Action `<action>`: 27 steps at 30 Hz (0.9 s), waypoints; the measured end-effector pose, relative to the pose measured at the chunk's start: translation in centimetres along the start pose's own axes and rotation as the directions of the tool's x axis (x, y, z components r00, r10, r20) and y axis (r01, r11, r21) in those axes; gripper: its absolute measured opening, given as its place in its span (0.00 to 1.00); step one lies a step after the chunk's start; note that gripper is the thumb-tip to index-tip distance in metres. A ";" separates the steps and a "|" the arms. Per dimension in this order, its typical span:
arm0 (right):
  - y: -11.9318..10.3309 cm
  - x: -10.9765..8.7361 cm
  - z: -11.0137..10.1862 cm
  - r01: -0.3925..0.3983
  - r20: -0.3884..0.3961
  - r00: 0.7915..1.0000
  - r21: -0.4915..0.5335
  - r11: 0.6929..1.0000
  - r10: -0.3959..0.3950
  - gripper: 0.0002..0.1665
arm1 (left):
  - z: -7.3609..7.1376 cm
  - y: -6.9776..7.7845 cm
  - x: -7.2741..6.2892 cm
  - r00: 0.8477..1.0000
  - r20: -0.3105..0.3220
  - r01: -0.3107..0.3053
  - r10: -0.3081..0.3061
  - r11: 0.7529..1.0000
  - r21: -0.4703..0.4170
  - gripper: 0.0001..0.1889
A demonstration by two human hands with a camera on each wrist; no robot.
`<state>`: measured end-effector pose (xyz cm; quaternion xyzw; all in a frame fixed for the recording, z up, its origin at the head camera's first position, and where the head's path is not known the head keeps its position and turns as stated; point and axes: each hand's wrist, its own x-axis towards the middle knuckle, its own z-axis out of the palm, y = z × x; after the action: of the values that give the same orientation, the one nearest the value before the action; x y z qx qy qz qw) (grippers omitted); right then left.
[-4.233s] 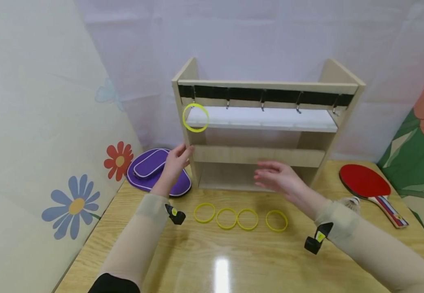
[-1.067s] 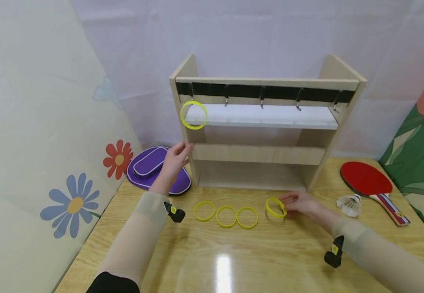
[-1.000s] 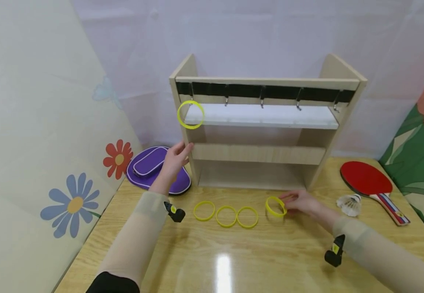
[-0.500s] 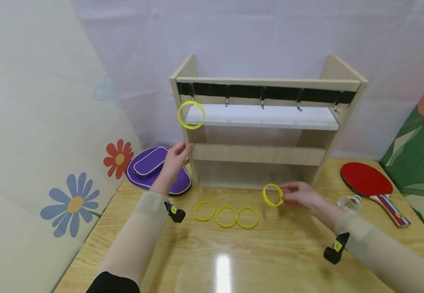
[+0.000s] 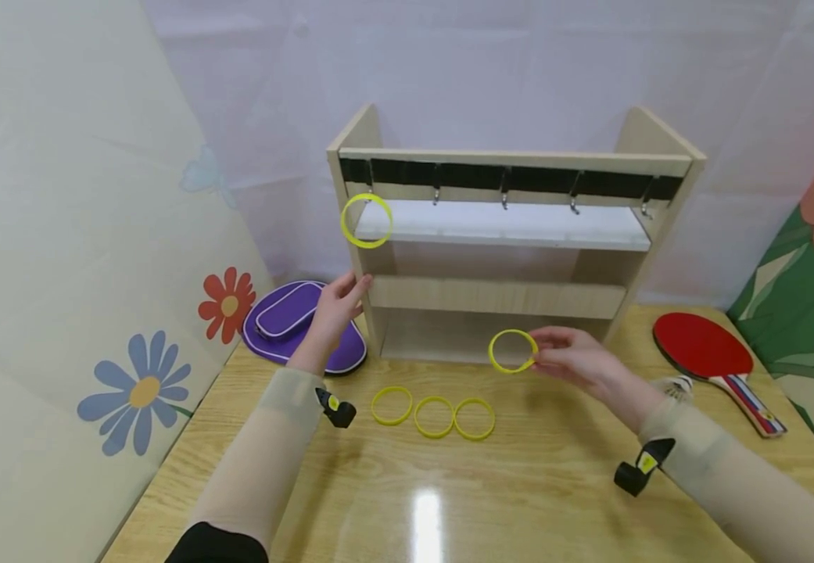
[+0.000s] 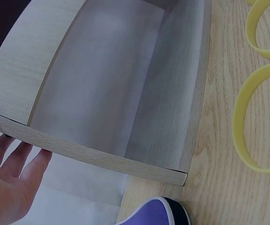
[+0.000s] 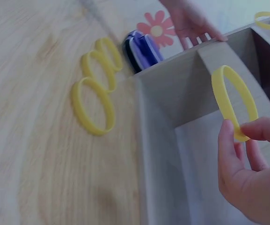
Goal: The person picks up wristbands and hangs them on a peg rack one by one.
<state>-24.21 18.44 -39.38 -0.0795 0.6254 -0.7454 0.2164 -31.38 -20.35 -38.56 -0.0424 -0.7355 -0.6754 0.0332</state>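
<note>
My right hand [image 5: 575, 361] pinches a yellow ring [image 7: 222, 96] by its edge, between thumb and fingers, in front of the shelf's lowest compartment. The ring stands up off the table. My left hand [image 5: 336, 313] rests on the left side panel of the wooden shelf [image 5: 494, 297]; in the left wrist view its fingers [image 6: 39, 164] lie against the panel's outer face. A second yellow ring [image 5: 367, 245] hangs from the leftmost metal hook. Three more yellow rings [image 5: 435, 435] lie flat in a row on the table before the shelf, two of them touching.
A black strip [image 5: 470, 176] across the shelf top carries several small hooks [image 5: 505, 202]. Left of the shelf lies a purple paddle case [image 5: 287, 313]. At right are a red table tennis bat [image 5: 701, 344] and a shuttlecock [image 5: 677, 386], partly behind my right wrist.
My right hand has come down, taken the rightmost ring from the table and lifted it up and left. My left hand has stayed on the side panel.
</note>
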 end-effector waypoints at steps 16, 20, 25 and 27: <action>-4.2 0.8 2.8 0.039 -0.078 0.997 0.127 0.991 -0.029 0.25 | 0.1 0.2 -0.2 1.000 0.004 -0.006 0.006 1.000 -0.019 0.27; -5.1 1.0 3.4 0.041 -0.091 0.995 0.150 0.988 -0.028 0.34 | 0.2 0.1 -0.2 1.000 0.002 -0.005 0.005 1.000 -0.020 0.27; -5.9 1.2 4.2 0.074 -0.087 0.995 0.203 0.976 -0.057 0.31 | 0.1 0.0 0.0 1.000 -0.004 -0.009 0.009 1.000 -0.027 0.26; -6.2 1.4 4.5 0.082 -0.089 0.994 0.213 0.974 -0.064 0.30 | 0.2 -0.1 0.0 1.000 -0.006 -0.011 0.011 0.999 -0.031 0.26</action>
<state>-25.05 14.60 -32.70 -0.0480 0.5454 -0.8192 0.1706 -31.41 -20.20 -38.65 -0.0449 -0.7246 -0.6866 0.0383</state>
